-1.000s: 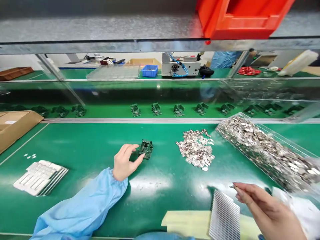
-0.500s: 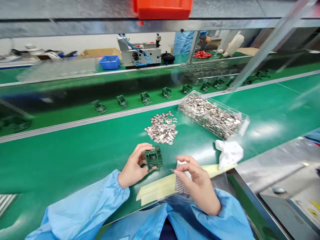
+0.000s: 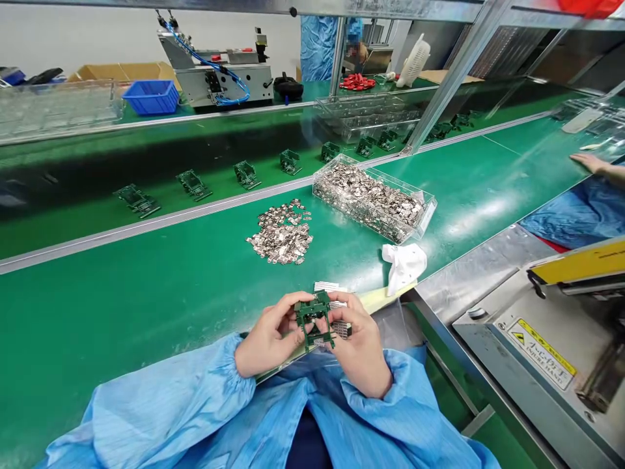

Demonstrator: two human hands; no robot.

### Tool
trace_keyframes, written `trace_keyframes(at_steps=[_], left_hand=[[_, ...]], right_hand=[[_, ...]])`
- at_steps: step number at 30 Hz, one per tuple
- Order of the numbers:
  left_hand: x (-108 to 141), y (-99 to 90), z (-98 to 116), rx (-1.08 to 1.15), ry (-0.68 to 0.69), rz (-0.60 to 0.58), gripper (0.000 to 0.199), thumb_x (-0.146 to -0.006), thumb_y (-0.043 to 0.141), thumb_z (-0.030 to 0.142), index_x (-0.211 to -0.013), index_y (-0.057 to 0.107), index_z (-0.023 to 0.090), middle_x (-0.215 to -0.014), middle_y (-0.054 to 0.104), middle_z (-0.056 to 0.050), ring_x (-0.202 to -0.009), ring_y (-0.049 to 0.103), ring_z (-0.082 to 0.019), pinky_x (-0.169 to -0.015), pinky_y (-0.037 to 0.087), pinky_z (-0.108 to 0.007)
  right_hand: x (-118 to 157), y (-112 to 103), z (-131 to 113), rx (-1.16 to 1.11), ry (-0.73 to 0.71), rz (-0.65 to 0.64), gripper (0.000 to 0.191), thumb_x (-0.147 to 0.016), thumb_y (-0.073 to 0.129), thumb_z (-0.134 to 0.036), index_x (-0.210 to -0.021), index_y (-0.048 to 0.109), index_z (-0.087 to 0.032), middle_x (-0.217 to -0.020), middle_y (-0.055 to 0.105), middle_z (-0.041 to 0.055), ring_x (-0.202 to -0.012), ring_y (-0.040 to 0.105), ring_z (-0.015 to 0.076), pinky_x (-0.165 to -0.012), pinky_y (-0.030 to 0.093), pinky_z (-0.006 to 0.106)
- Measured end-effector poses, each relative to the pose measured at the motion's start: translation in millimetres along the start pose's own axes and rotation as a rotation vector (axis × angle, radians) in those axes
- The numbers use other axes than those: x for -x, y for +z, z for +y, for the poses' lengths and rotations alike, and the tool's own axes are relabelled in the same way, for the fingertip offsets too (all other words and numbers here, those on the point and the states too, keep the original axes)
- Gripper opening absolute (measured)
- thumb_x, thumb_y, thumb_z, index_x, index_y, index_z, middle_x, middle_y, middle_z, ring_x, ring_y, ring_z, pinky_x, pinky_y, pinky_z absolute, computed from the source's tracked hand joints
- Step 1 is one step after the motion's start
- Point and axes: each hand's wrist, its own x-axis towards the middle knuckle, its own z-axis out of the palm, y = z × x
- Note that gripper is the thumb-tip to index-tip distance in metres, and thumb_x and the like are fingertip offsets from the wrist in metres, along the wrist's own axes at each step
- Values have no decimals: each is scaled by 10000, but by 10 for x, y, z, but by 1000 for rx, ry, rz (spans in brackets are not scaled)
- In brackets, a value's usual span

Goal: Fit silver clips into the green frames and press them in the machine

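Observation:
A green circuit-board frame (image 3: 313, 314) is held up near the front edge of the green table. My left hand (image 3: 271, 333) grips its left side between thumb and fingers. On the other side, my right hand (image 3: 355, 339) has its fingers closed against the frame's right side; any small part between the fingertips is too hidden to make out. Behind the hands lies a sheet of small metal pieces (image 3: 328, 286), partly covered. Farther back are a loose pile of silvery metal parts (image 3: 282, 238) and a clear tray (image 3: 424, 218) full of similar parts.
Several green board assemblies (image 3: 247, 174) stand in a row on the belt beyond the metal strip. A white cloth (image 3: 405, 264) lies right of the hands. Machinery (image 3: 541, 352) stands at the right, and another person's hand (image 3: 588, 161) rests at the table's far right.
The view has turned to the right. My right hand has moved over to the green frame and now touches it. Another person's hand has come into view at the right.

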Motion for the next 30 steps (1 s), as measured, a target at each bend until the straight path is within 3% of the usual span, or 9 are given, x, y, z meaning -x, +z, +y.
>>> trace_keyframes(at_steps=[6,13,19,23,27,28,30], left_hand=[[45,80,-19,-24,15,105,297,-902,576,236,-1195,525,235,-921,626,-18,-660,550,-87,-588,454,-172],[87,212,50,-8,-40,204,261,-911,550,246,-1170,528,225,-804,615,1,-644,552,-101,-582,456,-179],[112,291,73,-91,-31,202,257,-884,581,241,-1140,559,216,-803,622,0,-652,554,-106,-585,450,-188],[53,322,96,-79,-30,157,268,-883,571,227,-1150,560,226,-812,611,11,-606,519,-89,-537,430,-175],[-175,326,61,18,-22,202,266,-860,600,261,-1117,554,211,-947,627,-25,-735,585,-119,-634,503,-212],[-250,340,40,45,-22,206,274,-850,612,274,-1106,549,203,-957,628,-31,-764,598,-128,-666,516,-226],[-396,398,-13,76,-20,192,306,-828,635,296,-1097,539,189,-939,630,-34,-789,609,-138,-710,523,-243]], right_hand=[[52,59,19,-172,115,26,71,-789,684,-258,-744,688,-203,-844,646,46,-754,611,168,-660,514,264],[99,100,3,-386,238,84,156,-711,776,-298,-691,667,-188,-760,650,35,-681,607,160,-619,521,261],[156,118,-2,-483,309,128,254,-645,836,-337,-641,625,-195,-680,647,19,-607,568,141,-549,494,236],[216,-77,71,-440,319,127,297,-691,803,-440,-697,639,-193,-679,649,25,-618,585,150,-578,511,253],[333,-383,324,-315,363,287,380,-759,721,-560,-810,674,-186,-722,659,37,-641,607,157,-605,545,274],[368,-423,404,-289,387,261,410,-771,695,-589,-814,681,-181,-720,663,43,-620,602,154,-587,544,274],[428,-424,551,-269,411,86,452,-796,647,-619,-810,698,-171,-690,670,51,-571,592,148,-549,531,272]])
